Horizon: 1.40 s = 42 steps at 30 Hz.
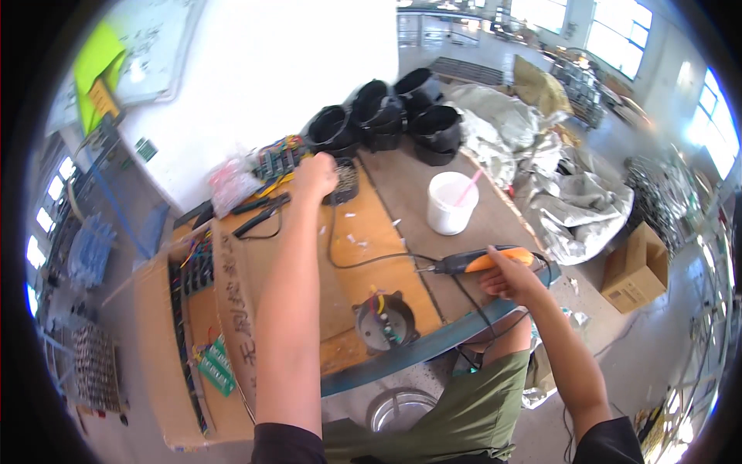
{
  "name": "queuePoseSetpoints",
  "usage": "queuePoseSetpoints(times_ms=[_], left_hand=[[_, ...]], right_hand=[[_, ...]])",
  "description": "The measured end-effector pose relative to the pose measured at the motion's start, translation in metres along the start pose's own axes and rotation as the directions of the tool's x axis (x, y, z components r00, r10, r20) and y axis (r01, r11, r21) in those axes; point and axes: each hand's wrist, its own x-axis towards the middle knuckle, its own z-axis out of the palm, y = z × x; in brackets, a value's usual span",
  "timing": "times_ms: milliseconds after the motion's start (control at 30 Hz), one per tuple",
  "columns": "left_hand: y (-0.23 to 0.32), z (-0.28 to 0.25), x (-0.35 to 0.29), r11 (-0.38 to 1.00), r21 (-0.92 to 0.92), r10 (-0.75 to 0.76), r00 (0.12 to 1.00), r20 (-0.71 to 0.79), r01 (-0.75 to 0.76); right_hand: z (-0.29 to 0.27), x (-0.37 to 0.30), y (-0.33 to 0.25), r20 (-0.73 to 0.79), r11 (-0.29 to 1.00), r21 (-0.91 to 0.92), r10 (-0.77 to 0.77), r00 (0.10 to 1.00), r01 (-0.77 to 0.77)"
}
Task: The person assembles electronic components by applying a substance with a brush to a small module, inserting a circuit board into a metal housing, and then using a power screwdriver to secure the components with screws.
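My right hand (506, 280) is wrapped round an orange and black electric screwdriver (478, 261), held level over the table's near right edge with its bit pointing left. My left hand (315, 178) reaches to the far side of the table, at a small dark tray (345, 184) of small metal screws. Its fingers are drawn together at the tray's left side; what they pinch, if anything, is too small to tell. Near the front edge lies a round grey metal housing (384, 323) with coloured wires and a small green board in it.
Black cylindrical housings (376, 114) stand at the back. A white bucket (447, 209) holds a pink stick. Left stands a cardboard box (241, 309) with green circuit boards (217, 366). Behind my left hand lie wired boards (277, 161). A black cord (352, 265) crosses the table (340, 301).
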Motion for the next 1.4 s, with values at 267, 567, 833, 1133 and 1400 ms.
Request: queuePoseSetpoints(times_ms=[267, 567, 833, 1133, 1400], left_hand=[[0.038, 0.013, 0.017, 0.983, 0.178, 0.004, 0.979, 0.203, -0.041], [0.004, 0.016, 0.015, 0.96, -0.278, -0.059, 0.992, -0.114, 0.025], [-0.022, 0.027, -0.001, 0.804, -0.575, -0.266, 0.956, -0.124, 0.149], [0.033, -0.062, -0.158, -0.819, -0.562, -0.114, 0.926, 0.36, 0.118], [0.068, -0.062, -0.367, -0.808, -0.568, -0.18, 0.85, 0.494, 0.159]], right_hand=[[0.008, 0.033, -0.027, -0.267, 0.997, 0.056, 0.058, 0.962, -0.045], [0.008, -0.038, -0.001, -0.483, 0.642, 0.277, -0.55, 0.681, 0.715], [0.04, -0.095, -0.002, -0.105, 0.171, 0.96, -0.518, 0.849, 0.223], [0.057, -0.146, -0.015, -0.302, 0.08, 0.853, -0.731, 0.612, 0.516], [0.074, -0.173, 0.01, -0.241, 0.071, 0.811, -0.864, 0.442, 0.581]])
